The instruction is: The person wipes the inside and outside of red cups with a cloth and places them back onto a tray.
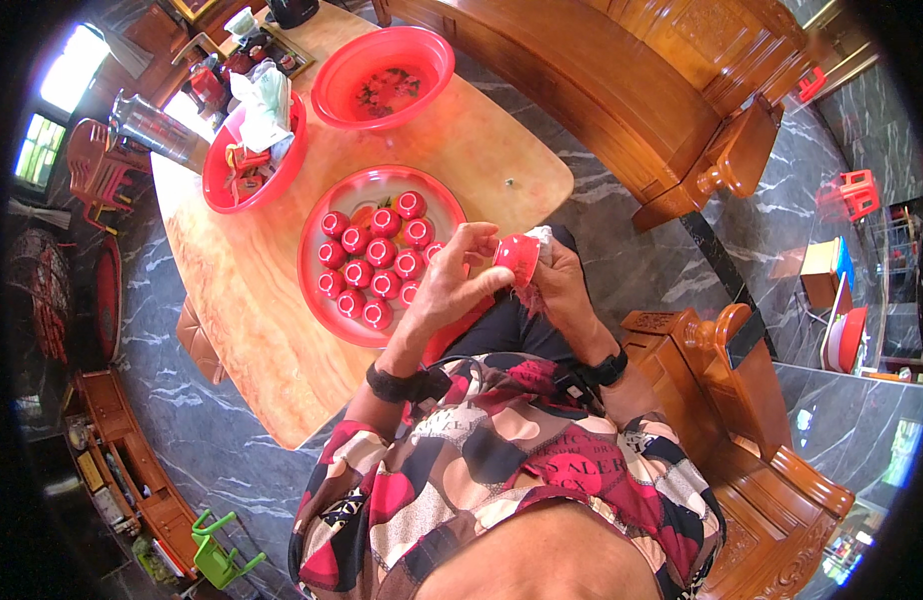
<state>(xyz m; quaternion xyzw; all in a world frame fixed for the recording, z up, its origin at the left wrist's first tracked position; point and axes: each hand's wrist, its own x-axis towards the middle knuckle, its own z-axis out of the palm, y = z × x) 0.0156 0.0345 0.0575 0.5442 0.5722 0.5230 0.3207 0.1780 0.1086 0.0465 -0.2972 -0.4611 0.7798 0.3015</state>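
The person's left hand (452,280) gripped a small red cup (519,256), its fingers (469,240) curled over the cup's near side and the thumb pressed against its rim. The right hand (562,285) met the cup from the opposite side, its fingers closed on a pale cloth (540,238) that was bunched against the cup's wall; a little of the cloth stuck out above the knuckles. So the cup sat between the two sets of fingers, held over the person's lap and just off the edge of the wooden table (282,340).

Just beyond the left fingers lay a round red tray (317,280) carrying more small red cups (372,255) in close rows, the nearest ones almost under the fingertips. Farther out from the fingers stood a red basin (432,60) with a patterned bottom, and beside it a second red basin (217,185) filled with crumpled cloth and small oddments. A black band (392,383) circled the left wrist, and a dark watch (610,368) the right.
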